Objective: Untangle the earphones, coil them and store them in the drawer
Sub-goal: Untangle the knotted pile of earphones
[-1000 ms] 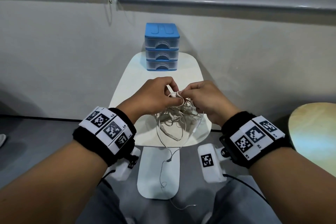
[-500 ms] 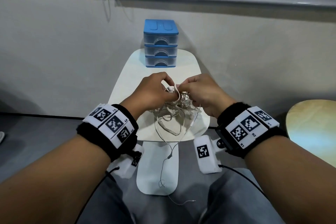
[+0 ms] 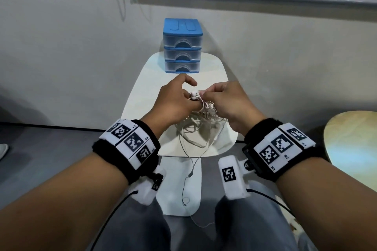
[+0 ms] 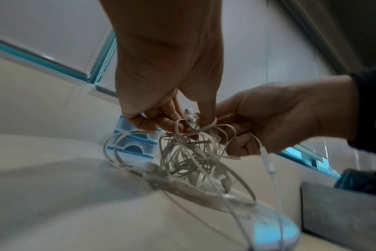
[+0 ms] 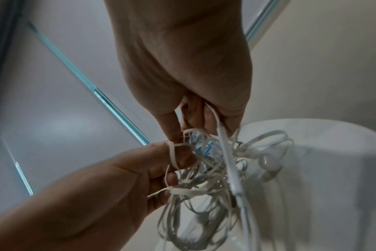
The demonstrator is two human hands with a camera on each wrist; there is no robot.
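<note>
Whereas the left hand had been curled half a second earlier, its index finger now pointed toward the drawer unit. Both hands pinched the tangled earphones above the table; the right hand gripped cable, and an earbud sat between the fingertips.

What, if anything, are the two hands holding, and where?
Both hands hold the tangled earphones at the top: left hand pinches near an earbud, right hand grips adjacent cords.
</note>
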